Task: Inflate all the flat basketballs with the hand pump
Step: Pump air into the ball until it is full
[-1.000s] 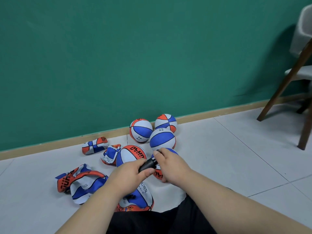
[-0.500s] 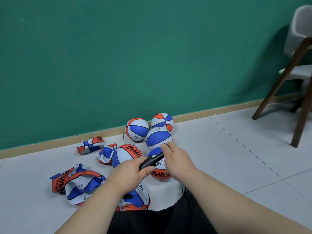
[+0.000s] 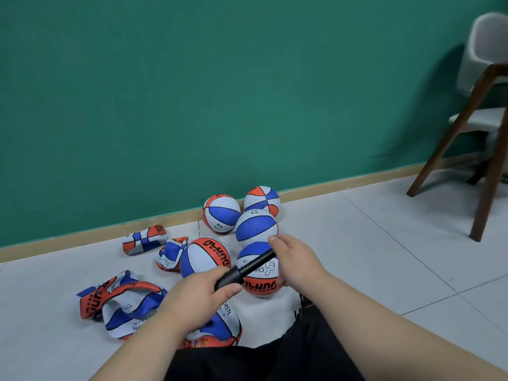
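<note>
Five round balls point(image 3: 221, 213) cluster from eleven to one o'clock of my hands. The flat balls point(image 3: 144, 239) lie at nine o'clock, apart from them, I'd say so that I know what is left. My left hand point(image 3: 198, 295) wraps the thick barrel of the pump point(image 3: 244, 269) to brace it. My right hand point(image 3: 295, 259) curls round the thin rod's far end, over the nearest ball point(image 3: 259, 281) at one o'clock. That hand hides the tip, so I cannot tell if the needle is seated. A crumpled ball point(image 3: 220, 325) waits under my left wrist, close for its turn.
</note>
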